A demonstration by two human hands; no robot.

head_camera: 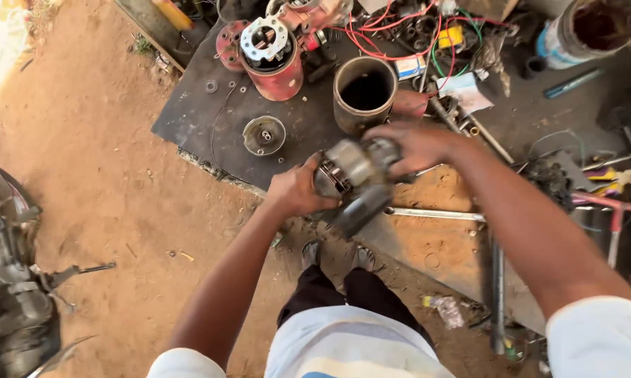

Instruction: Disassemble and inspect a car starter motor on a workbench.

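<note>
Centre of frame: grey motor rotor (354, 183) held in the air above a dark mat (196, 105) on sandy ground, shaft angled down. Left hand (296, 190), arm rising from lower left, grip curled around the rotor's left end; right hand (417, 145), arm crossing from lower right, palm down, fingers (392, 143) clasped over the upper end. Just above: open metal cylinder (365, 92); upper left of it, red motor housing (277, 59).
</note>
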